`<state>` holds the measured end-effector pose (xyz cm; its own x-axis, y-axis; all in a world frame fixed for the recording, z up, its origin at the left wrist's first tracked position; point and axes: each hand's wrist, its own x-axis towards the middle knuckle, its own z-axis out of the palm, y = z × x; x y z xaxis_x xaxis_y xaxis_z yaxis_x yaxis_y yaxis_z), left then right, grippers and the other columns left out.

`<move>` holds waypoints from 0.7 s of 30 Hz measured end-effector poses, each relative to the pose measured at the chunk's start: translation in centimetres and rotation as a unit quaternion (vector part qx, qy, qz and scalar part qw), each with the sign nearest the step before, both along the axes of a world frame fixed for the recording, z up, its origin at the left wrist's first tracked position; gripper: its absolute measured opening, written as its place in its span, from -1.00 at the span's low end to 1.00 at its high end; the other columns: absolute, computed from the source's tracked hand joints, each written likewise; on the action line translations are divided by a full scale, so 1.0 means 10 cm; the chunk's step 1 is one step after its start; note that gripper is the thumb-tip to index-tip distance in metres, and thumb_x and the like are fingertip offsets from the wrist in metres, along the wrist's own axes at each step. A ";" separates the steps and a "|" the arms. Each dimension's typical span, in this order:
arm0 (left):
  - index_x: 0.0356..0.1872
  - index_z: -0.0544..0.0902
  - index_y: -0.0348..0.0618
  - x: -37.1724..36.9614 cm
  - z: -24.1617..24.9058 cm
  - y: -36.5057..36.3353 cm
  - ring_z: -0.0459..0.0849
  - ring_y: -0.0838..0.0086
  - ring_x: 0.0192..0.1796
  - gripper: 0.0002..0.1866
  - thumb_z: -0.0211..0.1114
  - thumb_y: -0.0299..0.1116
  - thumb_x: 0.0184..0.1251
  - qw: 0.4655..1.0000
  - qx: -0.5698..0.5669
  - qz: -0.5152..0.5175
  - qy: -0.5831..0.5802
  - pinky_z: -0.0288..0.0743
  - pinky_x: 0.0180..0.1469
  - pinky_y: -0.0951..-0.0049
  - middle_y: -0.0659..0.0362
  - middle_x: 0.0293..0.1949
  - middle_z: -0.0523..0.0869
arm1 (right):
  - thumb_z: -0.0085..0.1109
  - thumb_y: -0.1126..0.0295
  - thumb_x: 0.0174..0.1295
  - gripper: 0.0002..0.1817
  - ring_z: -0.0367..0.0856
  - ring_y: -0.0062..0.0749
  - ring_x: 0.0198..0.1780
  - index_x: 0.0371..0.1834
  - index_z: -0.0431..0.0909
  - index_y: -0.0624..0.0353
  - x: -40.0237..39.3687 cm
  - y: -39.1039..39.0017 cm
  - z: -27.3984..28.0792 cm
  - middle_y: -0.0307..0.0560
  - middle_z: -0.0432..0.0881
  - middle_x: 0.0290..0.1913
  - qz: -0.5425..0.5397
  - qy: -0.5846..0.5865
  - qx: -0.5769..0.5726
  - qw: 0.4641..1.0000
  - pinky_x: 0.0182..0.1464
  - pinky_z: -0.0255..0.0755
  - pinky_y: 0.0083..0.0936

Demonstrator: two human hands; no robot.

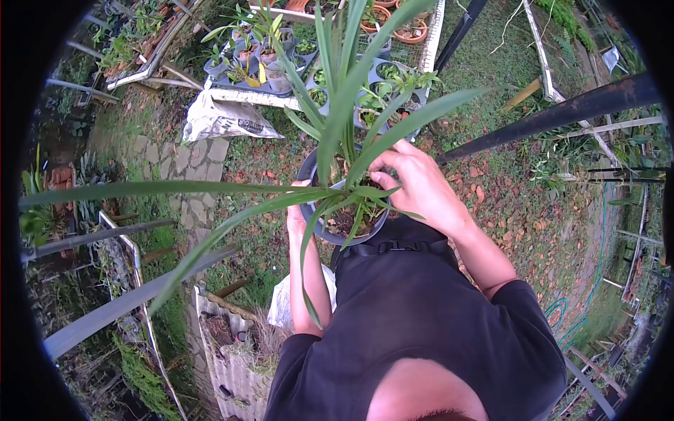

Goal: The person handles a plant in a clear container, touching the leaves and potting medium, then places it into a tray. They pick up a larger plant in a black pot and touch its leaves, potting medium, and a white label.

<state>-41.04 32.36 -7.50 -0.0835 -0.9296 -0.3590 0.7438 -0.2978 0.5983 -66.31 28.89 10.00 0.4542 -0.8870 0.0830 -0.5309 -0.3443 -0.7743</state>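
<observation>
A dark round pot with a long-leaved strappy plant is held up in front of my body. Brown potting mix shows inside its rim. At the pot's left side, my left hand grips the wall, its fingers mostly hidden by the pot and leaves. My right hand is over the pot's right side, thumb and fingers curled together close to the leaf bases. What they pinch, if anything, is hard to see. Long leaves spread left and upper right past both hands.
Ahead stands a bench with seedling trays, potted plants and terracotta pots. A white sack hangs at its edge. A dark metal pole slants in from the right. Stone paving lies left.
</observation>
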 end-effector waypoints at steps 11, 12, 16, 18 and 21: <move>0.30 0.58 -0.40 -0.02 0.04 -0.02 0.85 0.05 0.00 -0.24 0.37 0.07 0.27 0.999 0.022 -0.029 0.001 0.77 0.16 -0.04 -0.15 0.06 0.80 | 0.31 0.48 0.46 -0.88 0.70 -0.59 -0.05 -0.08 0.71 0.31 -0.17 -0.18 -0.07 -0.26 0.73 -0.07 -0.063 -0.183 0.238 0.952 0.02 0.61 -0.51; 0.29 0.58 -0.40 -0.04 0.07 -0.03 0.85 0.05 0.00 -0.24 0.37 0.07 0.27 0.999 0.017 -0.036 0.001 0.77 0.16 -0.03 -0.15 0.06 0.80 | 0.33 0.46 0.46 -0.87 0.69 -0.65 -0.17 -0.05 0.72 0.30 -0.16 -0.17 -0.14 -0.35 0.73 -0.21 -0.067 -0.258 0.236 0.934 -0.02 0.59 -0.57; 0.28 0.59 -0.40 -0.12 0.08 -0.06 0.84 0.06 0.00 -0.25 0.38 0.07 0.26 0.998 0.010 -0.056 0.000 0.76 0.15 -0.03 -0.15 0.05 0.80 | 0.33 0.47 0.46 -0.85 0.70 -0.63 -0.20 -0.03 0.71 0.32 -0.20 -0.18 -0.14 -0.30 0.74 -0.22 -0.063 -0.259 0.266 0.926 -0.05 0.59 -0.58; 0.27 0.60 -0.40 -0.12 0.10 -0.06 0.84 0.06 -0.01 -0.25 0.38 0.07 0.26 0.998 0.012 -0.064 0.000 0.76 0.15 -0.02 -0.15 0.05 0.80 | 0.33 0.46 0.46 -0.85 0.70 -0.62 -0.21 -0.03 0.71 0.32 -0.21 -0.18 -0.13 -0.28 0.75 -0.23 -0.061 -0.253 0.270 0.927 -0.06 0.59 -0.58; 0.26 0.60 -0.40 -0.08 0.13 -0.05 0.84 0.07 -0.01 -0.26 0.39 0.07 0.25 0.997 0.015 -0.078 -0.005 0.76 0.14 -0.02 -0.14 0.04 0.80 | 0.35 0.48 0.42 -0.86 0.71 -0.61 -0.24 -0.05 0.72 0.30 -0.17 -0.14 -0.16 -0.25 0.77 -0.23 -0.039 -0.282 0.265 0.921 -0.09 0.60 -0.56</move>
<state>-41.85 31.83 -6.18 -0.2223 -0.8942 -0.3887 0.6819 -0.4275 0.5935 -67.98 27.46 8.44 0.4037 -0.8994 -0.1674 0.0000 0.1829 -0.9831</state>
